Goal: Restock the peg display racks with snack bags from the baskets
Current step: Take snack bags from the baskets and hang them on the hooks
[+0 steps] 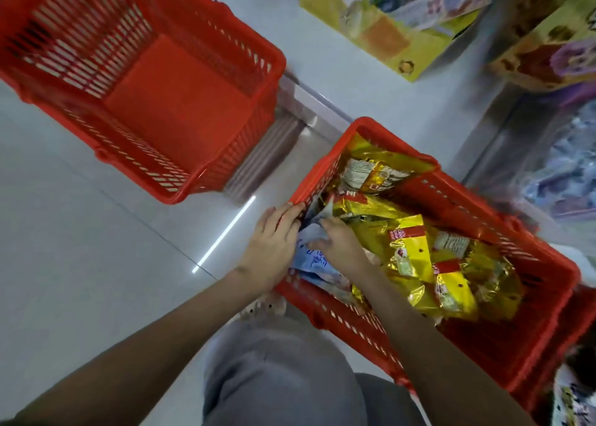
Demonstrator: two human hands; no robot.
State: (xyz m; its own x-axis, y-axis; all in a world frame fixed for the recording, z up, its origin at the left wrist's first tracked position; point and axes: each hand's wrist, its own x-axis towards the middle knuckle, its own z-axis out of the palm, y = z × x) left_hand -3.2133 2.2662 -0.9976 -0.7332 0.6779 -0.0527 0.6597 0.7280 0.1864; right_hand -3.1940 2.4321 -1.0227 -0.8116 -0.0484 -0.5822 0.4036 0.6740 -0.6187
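A red basket (529,254) at the lower right holds several shiny yellow snack bags (416,248) and pale blue-white bags (314,259) at its near-left corner. My left hand (274,248) lies at the basket's left rim, fingers curled over the edge by the pale bags. My right hand (338,245) reaches inside the basket and grips the top of a pale blue-white bag, next to the yellow bags. What lies under the hands is hidden.
A second red basket (225,54) stands with nothing in it at the upper left on the pale tiled floor. Yellow cartons of goods (419,48) and shelf stock (564,167) line the top and right. My grey-trousered knees (274,377) are below.
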